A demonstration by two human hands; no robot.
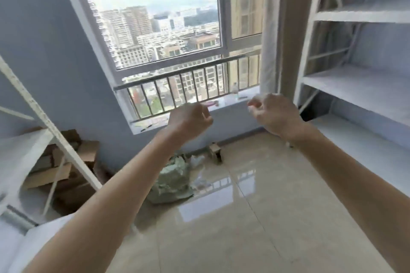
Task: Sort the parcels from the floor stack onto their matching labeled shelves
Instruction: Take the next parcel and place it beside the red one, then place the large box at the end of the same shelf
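Both arms are stretched forward at chest height toward the window. My left hand [190, 117] and my right hand [274, 111] hang with loosely curled fingers and hold nothing. Below them on the floor lies a pale green wrapped parcel [172, 180], with a small brown carton [216, 150] further back by the wall. Brown cardboard boxes [66, 162] are piled behind the left white shelf rack [44, 117]. The white shelf rack on the right [359, 86] shows bare boards; no labels are readable.
A window with a metal railing [177, 73] fills the far wall; small items and a bottle [235, 90] sit on its sill. A curtain [273, 29] hangs beside the right rack. Glossy beige floor tiles [255, 217] stretch between the two racks.
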